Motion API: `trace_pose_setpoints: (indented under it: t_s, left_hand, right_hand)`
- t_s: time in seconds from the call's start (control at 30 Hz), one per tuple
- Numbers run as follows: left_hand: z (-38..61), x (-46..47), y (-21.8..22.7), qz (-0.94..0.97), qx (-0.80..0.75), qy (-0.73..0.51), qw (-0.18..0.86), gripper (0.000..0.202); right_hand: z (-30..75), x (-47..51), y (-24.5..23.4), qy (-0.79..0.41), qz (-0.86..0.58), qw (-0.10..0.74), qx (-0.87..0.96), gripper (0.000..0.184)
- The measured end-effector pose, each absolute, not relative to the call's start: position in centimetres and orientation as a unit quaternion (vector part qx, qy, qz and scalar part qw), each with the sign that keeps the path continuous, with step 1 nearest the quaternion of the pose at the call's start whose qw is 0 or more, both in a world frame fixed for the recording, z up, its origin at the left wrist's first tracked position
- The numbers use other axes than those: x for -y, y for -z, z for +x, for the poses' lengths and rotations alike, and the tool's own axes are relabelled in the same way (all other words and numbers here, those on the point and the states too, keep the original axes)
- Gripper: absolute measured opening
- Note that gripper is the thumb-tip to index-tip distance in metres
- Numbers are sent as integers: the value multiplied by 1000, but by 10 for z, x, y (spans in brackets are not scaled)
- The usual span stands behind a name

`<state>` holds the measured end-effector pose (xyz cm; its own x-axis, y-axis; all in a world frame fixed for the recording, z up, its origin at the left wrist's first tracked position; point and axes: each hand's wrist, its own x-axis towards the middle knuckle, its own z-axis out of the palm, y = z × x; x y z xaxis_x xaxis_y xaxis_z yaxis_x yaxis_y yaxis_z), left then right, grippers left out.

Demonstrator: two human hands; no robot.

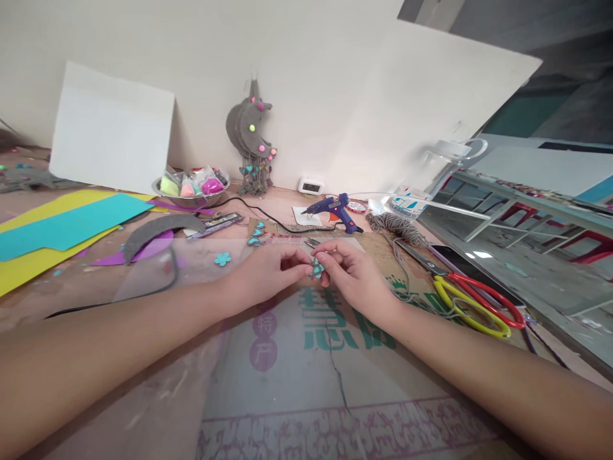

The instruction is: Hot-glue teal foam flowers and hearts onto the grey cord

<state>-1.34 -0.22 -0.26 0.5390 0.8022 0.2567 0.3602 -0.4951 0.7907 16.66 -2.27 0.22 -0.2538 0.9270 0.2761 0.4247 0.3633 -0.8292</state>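
My left hand (pixel 268 273) and my right hand (pixel 352 271) meet over the printed cardboard sheet (pixel 306 364) in the middle of the table. Both pinch a small teal felt piece (pixel 317 269) between their fingertips, fingers closed on it. Small metal snips (pixel 312 243) lie just beyond the fingers. A teal felt flower (pixel 222 259) lies to the left of my left hand, and more teal cut-outs (pixel 256 234) sit a little further back.
A blue glue gun (pixel 335 209) rests behind the hands with its black cord. Scissors with red and yellow handles (pixel 472 300) and a phone (pixel 460 262) lie at the right, by grey twine (pixel 395 225). Coloured felt sheets (pixel 62 230), a bowl (pixel 189 186) and a grey hanging craft (pixel 253 137) stand left and back.
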Motion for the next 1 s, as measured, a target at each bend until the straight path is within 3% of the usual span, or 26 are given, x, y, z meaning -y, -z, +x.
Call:
trace_pose_setpoints:
  t_s: [0.5, 0.87, 1.0]
  left_hand:
    - [-14, 3, 3, 766, -367, -330, 411, 12]
    - [-13, 2, 4, 809, -350, -338, 332, 16]
    - [-13, 3, 5, 804, -363, -317, 347, 18]
  right_hand:
    - [169, 22, 0, -305, -447, 396, 741, 16]
    - [169, 24, -2, -285, -445, 387, 756, 15]
    - [168, 24, -3, -293, -449, 390, 749, 15]
